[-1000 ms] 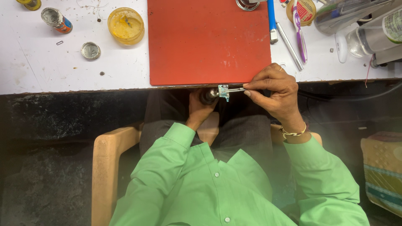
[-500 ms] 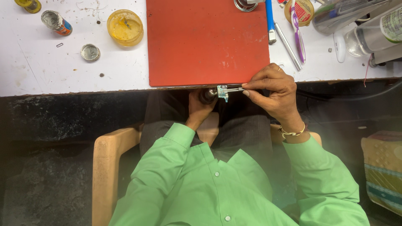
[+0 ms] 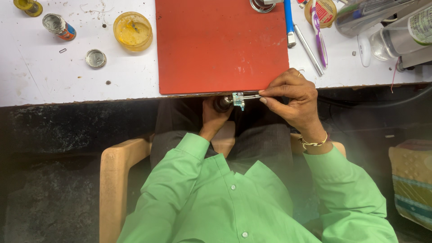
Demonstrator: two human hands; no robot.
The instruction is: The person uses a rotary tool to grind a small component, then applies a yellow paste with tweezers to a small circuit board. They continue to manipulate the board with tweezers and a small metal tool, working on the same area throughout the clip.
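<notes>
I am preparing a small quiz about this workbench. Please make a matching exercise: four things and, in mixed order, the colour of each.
Things:
1. mat
2. shallow dish
3. shirt
4. table

Colours:
a. green
b. white
c. red
d. yellow

Pairs: 1-c, 2-d, 3-a, 4-b

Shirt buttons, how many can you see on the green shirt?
2 buttons: one mid-chest, one lower near the picture's bottom edge. More may hide under the collar or out of view.
</notes>
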